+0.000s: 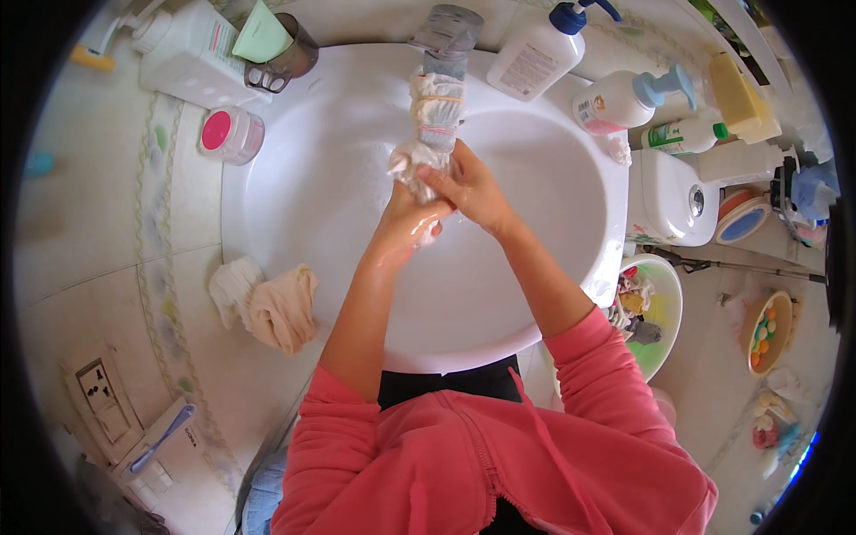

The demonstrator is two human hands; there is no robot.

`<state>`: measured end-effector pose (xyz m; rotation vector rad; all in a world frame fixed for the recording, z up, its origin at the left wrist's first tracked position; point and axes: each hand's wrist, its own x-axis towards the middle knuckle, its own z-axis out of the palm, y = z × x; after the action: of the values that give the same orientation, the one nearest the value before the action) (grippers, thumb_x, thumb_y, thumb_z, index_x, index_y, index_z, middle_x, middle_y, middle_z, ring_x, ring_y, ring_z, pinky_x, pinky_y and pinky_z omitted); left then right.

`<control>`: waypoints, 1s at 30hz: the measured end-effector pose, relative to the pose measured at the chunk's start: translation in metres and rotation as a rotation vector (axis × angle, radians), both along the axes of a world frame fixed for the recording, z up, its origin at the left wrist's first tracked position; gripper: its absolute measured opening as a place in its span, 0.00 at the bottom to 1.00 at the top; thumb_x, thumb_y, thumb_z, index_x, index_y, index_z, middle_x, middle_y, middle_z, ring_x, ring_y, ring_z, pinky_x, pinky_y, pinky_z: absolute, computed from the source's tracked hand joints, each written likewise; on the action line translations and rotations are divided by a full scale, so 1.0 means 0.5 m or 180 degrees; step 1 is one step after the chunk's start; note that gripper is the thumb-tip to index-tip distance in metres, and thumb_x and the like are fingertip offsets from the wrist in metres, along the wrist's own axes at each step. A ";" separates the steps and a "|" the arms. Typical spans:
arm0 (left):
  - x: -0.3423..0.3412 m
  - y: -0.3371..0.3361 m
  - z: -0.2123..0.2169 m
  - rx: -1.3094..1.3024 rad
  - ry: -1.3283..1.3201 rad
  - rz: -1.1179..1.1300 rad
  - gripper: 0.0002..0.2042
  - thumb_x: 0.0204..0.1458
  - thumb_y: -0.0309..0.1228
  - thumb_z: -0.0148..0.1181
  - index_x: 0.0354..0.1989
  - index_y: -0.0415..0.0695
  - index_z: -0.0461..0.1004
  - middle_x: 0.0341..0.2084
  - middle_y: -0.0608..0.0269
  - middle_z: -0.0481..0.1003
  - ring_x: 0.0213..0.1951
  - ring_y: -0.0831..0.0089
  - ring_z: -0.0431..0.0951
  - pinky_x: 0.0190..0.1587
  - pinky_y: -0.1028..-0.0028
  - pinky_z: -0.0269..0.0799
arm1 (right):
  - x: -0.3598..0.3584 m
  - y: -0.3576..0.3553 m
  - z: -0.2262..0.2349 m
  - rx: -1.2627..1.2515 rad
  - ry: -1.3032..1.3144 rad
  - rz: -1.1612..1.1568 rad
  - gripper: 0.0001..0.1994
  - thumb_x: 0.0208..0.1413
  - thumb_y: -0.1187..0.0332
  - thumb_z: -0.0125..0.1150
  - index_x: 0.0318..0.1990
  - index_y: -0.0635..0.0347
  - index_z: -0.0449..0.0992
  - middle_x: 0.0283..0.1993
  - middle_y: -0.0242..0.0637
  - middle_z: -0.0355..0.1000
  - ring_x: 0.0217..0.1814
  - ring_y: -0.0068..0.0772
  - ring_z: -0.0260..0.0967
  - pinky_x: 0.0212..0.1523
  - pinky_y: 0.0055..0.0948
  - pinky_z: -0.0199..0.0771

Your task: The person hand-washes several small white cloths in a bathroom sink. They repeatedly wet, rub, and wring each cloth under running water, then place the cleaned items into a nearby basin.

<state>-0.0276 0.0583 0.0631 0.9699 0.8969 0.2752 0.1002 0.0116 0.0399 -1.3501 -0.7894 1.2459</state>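
Observation:
Under the faucet (pixel 446 40), over the white sink, both my hands are closed together on a small wet white cloth (pixel 410 160). My left hand (pixel 406 223) is wrapped round its lower part, and a bit of pale cloth shows below the fingers. From the right, my right hand (pixel 477 189) grips the same bunch, its thumb across the left hand. My skin looks wet. The spout has pale wrapping (pixel 437 100) around it, close above the held cloth. Most of the cloth is hidden inside my hands.
The sink (pixel 357 67) has bottles around its rim: a white pump bottle (pixel 535 58), a blue-topped pump bottle (pixel 624 98) and a pink-lidded jar (pixel 232 135). Folded cloths (pixel 281 308) lie on the left edge. A green-white basin (pixel 664 303) with clothes stands at right.

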 end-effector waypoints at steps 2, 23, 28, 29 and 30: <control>-0.033 -0.007 -0.013 -0.0472 -0.0333 0.0168 0.21 0.53 0.27 0.54 0.56 0.44 0.61 0.37 0.62 0.71 0.31 0.77 0.71 0.23 0.76 0.65 | -0.006 0.002 0.016 -0.0132 -0.0200 0.0111 0.30 0.53 0.58 0.64 0.58 0.64 0.62 0.51 0.43 0.69 0.53 0.33 0.66 0.50 0.30 0.69; -0.053 0.010 -0.075 -0.1276 -0.0949 0.1772 0.15 0.62 0.44 0.43 0.46 0.48 0.71 0.35 0.67 0.75 0.28 0.74 0.74 0.21 0.74 0.69 | 0.006 -0.016 0.003 -0.0143 0.1472 -0.0657 0.19 0.62 0.66 0.44 0.58 0.65 0.61 0.51 0.45 0.72 0.57 0.34 0.66 0.60 0.34 0.60; -0.092 0.008 -0.089 -0.1097 -0.0829 0.2014 0.15 0.62 0.42 0.41 0.46 0.47 0.70 0.36 0.68 0.74 0.31 0.76 0.74 0.23 0.74 0.68 | -0.001 -0.016 0.018 0.0134 0.1560 0.0020 0.20 0.60 0.68 0.42 0.58 0.69 0.59 0.55 0.49 0.69 0.60 0.38 0.64 0.64 0.39 0.56; -0.092 0.005 -0.088 -0.1093 -0.0803 0.1992 0.15 0.62 0.42 0.41 0.46 0.47 0.70 0.36 0.68 0.74 0.31 0.76 0.74 0.23 0.75 0.68 | -0.002 -0.018 0.020 0.0121 0.1557 0.0026 0.20 0.60 0.69 0.42 0.58 0.68 0.59 0.55 0.49 0.69 0.60 0.39 0.64 0.64 0.39 0.56; -0.093 0.003 -0.088 -0.1090 -0.0776 0.1969 0.15 0.62 0.42 0.41 0.47 0.47 0.70 0.36 0.68 0.74 0.31 0.76 0.74 0.23 0.75 0.68 | -0.003 -0.020 0.023 0.0108 0.1554 0.0032 0.19 0.60 0.69 0.42 0.58 0.68 0.60 0.55 0.49 0.69 0.60 0.39 0.64 0.64 0.40 0.56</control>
<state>-0.0740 0.0598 0.0191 0.3132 0.9615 0.7228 0.0988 0.0018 0.0513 -0.9548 -0.4690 1.4837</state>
